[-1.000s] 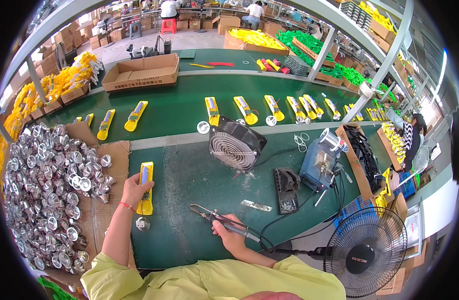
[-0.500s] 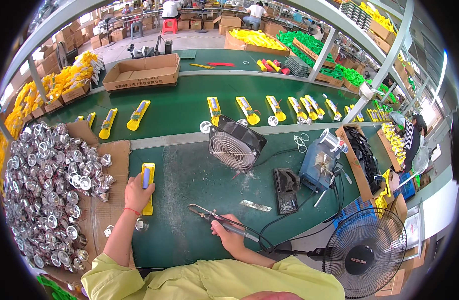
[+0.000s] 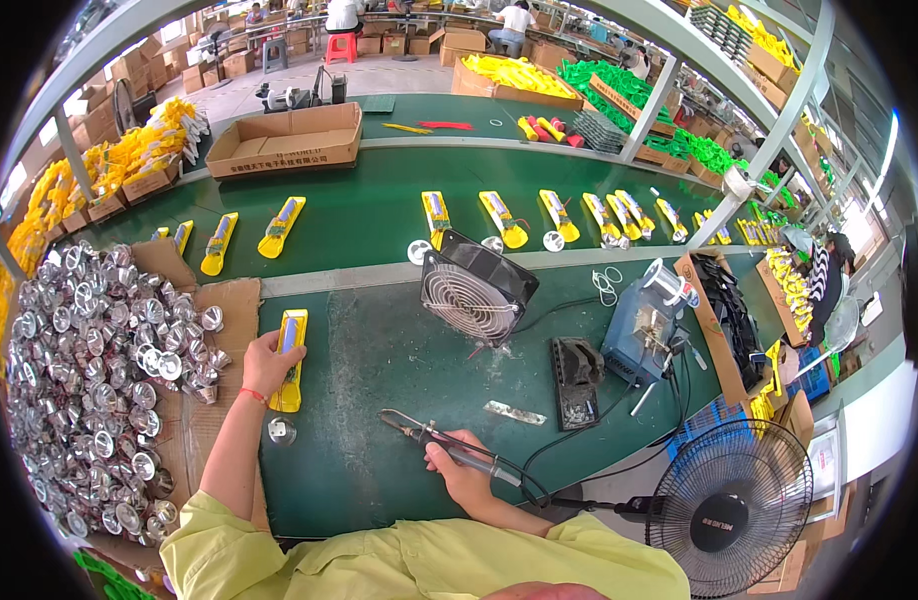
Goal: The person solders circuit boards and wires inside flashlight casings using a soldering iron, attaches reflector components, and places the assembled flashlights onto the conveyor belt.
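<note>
My left hand [image 3: 265, 366] is closed around a yellow flashlight housing [image 3: 292, 386] on the green bench, near its left side. A purple-blue battery cell shows in the housing's far end. Just below it lies a silver reflector cup [image 3: 281, 431]. My right hand [image 3: 465, 470] grips a soldering iron [image 3: 449, 449] like a pen. The iron's tip points left toward the housing, apart from it. A large heap of silver reflectors [image 3: 99, 380] covers the cardboard at the left.
A small square fan [image 3: 479, 290] stands at the bench's back. To its right are a black soldering stand [image 3: 577, 375], a blue machine with a solder spool [image 3: 634, 330] and loose cables. More yellow housings [image 3: 504, 220] line the green belt [image 3: 354, 215]. A round fan [image 3: 727, 505] occupies the lower right.
My left hand has shifted the yellow housing slightly farther away and to the left. The reflector cup below it now shows more fully. Housings on the belt have moved a little right.
</note>
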`<state>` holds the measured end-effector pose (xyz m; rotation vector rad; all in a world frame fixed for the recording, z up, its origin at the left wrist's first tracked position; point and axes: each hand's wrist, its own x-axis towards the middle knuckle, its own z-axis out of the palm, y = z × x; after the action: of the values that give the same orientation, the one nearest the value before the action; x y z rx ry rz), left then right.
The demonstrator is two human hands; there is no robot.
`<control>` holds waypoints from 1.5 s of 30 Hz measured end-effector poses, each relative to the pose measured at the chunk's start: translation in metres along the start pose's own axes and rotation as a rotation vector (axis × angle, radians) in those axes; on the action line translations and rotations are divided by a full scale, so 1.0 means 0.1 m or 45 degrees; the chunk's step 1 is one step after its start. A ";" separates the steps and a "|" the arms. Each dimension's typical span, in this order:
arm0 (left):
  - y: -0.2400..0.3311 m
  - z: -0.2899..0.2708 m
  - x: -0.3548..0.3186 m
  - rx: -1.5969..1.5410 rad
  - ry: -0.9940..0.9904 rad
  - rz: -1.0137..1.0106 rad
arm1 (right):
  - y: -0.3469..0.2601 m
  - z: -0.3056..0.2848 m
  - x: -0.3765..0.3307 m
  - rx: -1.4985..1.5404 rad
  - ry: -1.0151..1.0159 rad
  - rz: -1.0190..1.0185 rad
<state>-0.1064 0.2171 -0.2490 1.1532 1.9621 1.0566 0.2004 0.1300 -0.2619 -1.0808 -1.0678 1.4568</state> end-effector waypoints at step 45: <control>0.15 -0.12 -0.99 0.798 -0.005 0.458 | 0.06 0.09 0.04 -0.094 0.068 -0.098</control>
<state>-0.0682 0.1286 -0.2190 1.8920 2.2045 0.5964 0.1898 0.1323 -0.2663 -1.1125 -1.1205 1.3299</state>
